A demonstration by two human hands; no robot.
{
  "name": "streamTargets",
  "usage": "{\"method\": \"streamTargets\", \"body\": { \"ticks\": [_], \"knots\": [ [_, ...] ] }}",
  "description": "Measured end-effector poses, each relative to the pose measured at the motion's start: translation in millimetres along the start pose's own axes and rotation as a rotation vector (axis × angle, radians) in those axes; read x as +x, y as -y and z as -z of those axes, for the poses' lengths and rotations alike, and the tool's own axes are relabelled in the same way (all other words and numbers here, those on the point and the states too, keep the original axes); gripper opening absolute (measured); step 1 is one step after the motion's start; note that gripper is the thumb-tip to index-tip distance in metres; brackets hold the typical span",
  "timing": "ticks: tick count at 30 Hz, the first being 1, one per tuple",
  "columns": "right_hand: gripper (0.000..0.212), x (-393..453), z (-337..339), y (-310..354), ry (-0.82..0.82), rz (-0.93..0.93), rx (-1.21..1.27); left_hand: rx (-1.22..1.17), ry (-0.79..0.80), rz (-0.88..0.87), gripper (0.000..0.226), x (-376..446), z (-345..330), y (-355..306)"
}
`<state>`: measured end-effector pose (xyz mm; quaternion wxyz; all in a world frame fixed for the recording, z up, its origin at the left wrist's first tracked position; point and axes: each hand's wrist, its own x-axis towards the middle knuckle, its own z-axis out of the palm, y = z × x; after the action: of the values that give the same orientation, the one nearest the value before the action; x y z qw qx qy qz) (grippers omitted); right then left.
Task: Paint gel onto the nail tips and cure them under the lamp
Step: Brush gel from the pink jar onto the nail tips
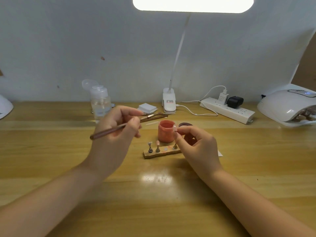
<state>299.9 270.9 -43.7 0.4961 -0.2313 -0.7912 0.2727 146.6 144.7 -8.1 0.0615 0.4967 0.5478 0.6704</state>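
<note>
Holding: right hand (pixel 196 142), fingers pinching a pink nail tip (pixel 175 128) on its stand at frame centre, over the open gel jar (pixel 165 131). Left hand (pixel 118 127), fingers gripping a gel brush (pixel 109 131) mid-handle. Tip likely light, thin, slippery when wet; best held by the stand, never the painted face. Curing lamp (pixel 287 106) at right edge of table (pixel 153 202). Writing on desk lamp clip (pixel 169 101): unreadable.

A desk lamp (pixel 193 5) well above and beyond both hands lit the scene brightly, its bar blown out to white. Its glare pooled on the table (pixel 157 176) between the forearms. Wide-angle distortion bent the edges, and the focus was slightly soft throughout.
</note>
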Motion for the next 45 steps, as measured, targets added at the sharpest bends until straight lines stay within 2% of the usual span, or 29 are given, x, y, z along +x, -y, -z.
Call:
{"method": "streamTargets", "body": {
  "ticks": [3, 6, 16, 20, 25, 29, 33, 39, 45],
  "knots": [
    [0.010, -0.8, -0.1, -0.4, 0.003, 0.009, -0.008, 0.137, 0.103, -0.086, 0.019, -20.5, -5.6, -4.8],
    [0.009, -1.9, -1.1, 0.9, 0.000, 0.022, -0.005, 0.255, 0.122, -0.160, 0.018, -25.0, -8.4, -7.1],
    [0.010, -2.5, 0.7, 0.4, 0.000, 0.039, -0.014, 0.274, 0.198, -0.262, 0.016, -29.1, -10.0, -5.7],
    [0.009, -2.1, 0.6, -0.3, -0.003, 0.056, -0.024, 0.235, 0.147, -0.250, 0.017, -28.3, -11.6, -7.3],
    [0.008, -1.7, 0.5, -0.6, -0.007, 0.072, -0.039, 0.265, 0.194, -0.232, 0.019, -29.4, -11.0, -4.6],
    [0.007, -1.4, 0.4, -1.1, -0.024, 0.085, -0.036, 0.238, 0.132, -0.229, 0.017, -29.1, -12.3, -7.9],
    [0.008, -2.0, 0.3, -0.2, -0.018, 0.110, -0.050, 0.274, 0.173, -0.220, 0.012, -29.1, -12.7, -6.4],
    [0.007, -1.7, 0.3, -0.7, -0.015, 0.126, -0.046, 0.234, 0.142, -0.214, 0.021, -29.6, -13.6, -8.0],
    [0.013, -2.5, 0.4, 0.7, -0.023, 0.119, -0.046, 0.225, 0.182, -0.191, 0.015, -29.7, -11.3, -7.5]
  ]
}}
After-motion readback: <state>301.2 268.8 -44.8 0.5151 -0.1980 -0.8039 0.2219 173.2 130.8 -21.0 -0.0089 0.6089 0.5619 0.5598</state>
